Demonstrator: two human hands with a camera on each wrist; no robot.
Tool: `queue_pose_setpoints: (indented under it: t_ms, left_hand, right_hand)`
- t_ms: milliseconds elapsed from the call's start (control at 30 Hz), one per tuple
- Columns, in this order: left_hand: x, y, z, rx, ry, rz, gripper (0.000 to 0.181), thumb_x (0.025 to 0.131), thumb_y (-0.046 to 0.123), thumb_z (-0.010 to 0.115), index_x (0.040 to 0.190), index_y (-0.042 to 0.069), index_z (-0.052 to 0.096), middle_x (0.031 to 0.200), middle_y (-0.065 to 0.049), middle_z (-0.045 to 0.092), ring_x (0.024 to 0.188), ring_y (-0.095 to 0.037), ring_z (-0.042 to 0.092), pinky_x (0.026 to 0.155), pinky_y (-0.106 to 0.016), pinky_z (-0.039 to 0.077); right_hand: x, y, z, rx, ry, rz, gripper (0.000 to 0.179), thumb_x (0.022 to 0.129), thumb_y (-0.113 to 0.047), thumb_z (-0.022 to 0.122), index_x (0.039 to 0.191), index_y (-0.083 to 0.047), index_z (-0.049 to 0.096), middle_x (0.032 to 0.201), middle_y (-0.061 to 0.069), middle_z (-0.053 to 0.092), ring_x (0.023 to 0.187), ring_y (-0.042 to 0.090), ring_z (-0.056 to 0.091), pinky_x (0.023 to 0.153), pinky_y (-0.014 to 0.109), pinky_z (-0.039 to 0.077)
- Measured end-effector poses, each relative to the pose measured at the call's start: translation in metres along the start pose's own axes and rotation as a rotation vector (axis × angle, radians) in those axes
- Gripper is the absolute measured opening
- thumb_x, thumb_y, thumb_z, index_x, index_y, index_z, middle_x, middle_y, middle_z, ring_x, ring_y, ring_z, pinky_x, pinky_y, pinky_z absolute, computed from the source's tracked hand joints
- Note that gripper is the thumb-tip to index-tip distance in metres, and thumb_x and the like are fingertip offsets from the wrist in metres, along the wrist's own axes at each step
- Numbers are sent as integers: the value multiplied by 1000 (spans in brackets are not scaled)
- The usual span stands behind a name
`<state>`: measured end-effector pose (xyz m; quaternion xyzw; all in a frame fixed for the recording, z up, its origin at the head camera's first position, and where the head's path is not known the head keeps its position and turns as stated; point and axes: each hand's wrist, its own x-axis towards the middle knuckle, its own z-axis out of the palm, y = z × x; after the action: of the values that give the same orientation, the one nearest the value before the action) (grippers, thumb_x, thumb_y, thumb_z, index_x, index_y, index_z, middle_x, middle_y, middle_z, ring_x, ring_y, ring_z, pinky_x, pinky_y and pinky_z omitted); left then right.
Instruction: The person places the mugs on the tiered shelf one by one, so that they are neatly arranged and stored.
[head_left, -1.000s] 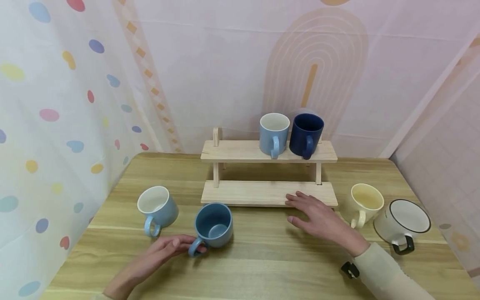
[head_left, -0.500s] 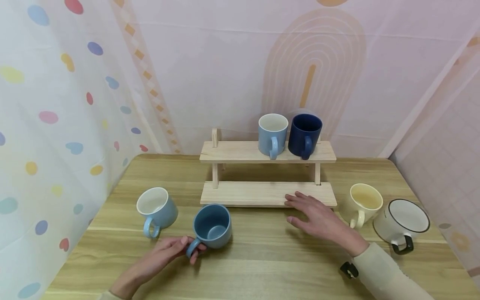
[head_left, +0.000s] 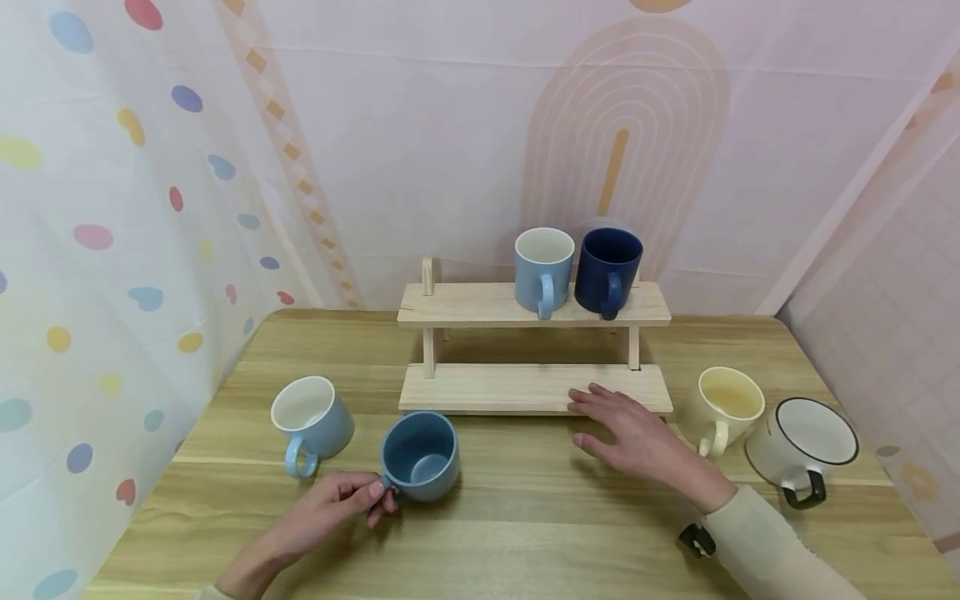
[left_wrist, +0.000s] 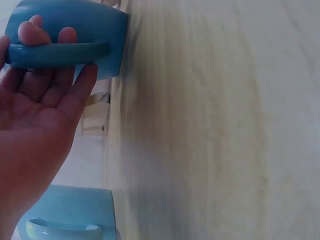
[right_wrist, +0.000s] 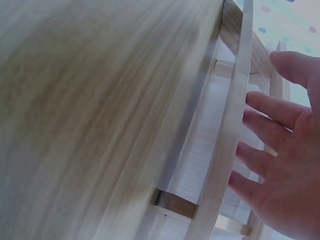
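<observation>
With fingers through its handle and the thumb on top, my left hand [head_left: 330,508] grips a steel-blue mug [head_left: 422,467] in front of the shelf's left half. In the left wrist view the mug [left_wrist: 95,30] has fingertips [left_wrist: 34,34] curling around its handle. My right hand [head_left: 633,437] lies with its fingers extended at the front edge of the lower board of a wooden two-tier shelf [head_left: 487,387]. The right wrist view shows those fingertips [right_wrist: 255,97] at the board's edge. To the left of the steel-blue mug stands a light-blue mug with a white inside [head_left: 315,421].
On the upper board stand a light-blue mug [head_left: 542,275] and a navy mug [head_left: 606,271]. Right of the shelf are a cream mug [head_left: 723,412] and a white mug with a black rim [head_left: 791,450]. A small black object [head_left: 697,540] lies by the right sleeve.
My left hand's fingers have moved into a grip on the mug's handle, with the thumb coming down onto it. The mug has shifted and turned slightly left. My right hand has stayed in place.
</observation>
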<state>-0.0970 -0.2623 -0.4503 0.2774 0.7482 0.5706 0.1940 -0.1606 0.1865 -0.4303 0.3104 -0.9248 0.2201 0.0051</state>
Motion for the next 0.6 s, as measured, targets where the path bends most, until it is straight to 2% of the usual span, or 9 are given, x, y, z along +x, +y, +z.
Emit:
queue_pose_setpoints:
  t_ms: [233,400,500,600]
  left_hand:
    - [1,7,8,6,74,-2,34,112,8,40,95,-5,66,96,-22,69,97,-27,68,92,-21,49]
    - [5,13,18,-27,127,-50,34,113,12,41,99,-10,64,92,-22,66,96,-26,66,90,-21,49]
    - [7,18,26,-65,139,-104,36,113,16,42,102,-11,63,91,-18,65,96,-25,64,90,-22,48]
    - [10,22,32,-80,153,-114,38,113,17,43,103,-13,63,90,-16,64,96,-25,63,90,-23,48]
  right_hand:
    - [0,0,0,-3,10,-3,46,101,-30,67,137,-1,65,152,14,55,145,42,42,117,61,34]
    - [-1,0,0,0,5,-1,46,101,-30,67,137,-2,65,152,14,54,146,42,41,117,61,33]
    - [-1,0,0,-1,2,0,46,101,-30,67,137,-1,65,152,14,54,146,42,41,117,61,33]
    - [-1,-1,0,2,4,-2,46,101,-30,67,137,-1,65,152,13,54,146,41,41,117,61,33]
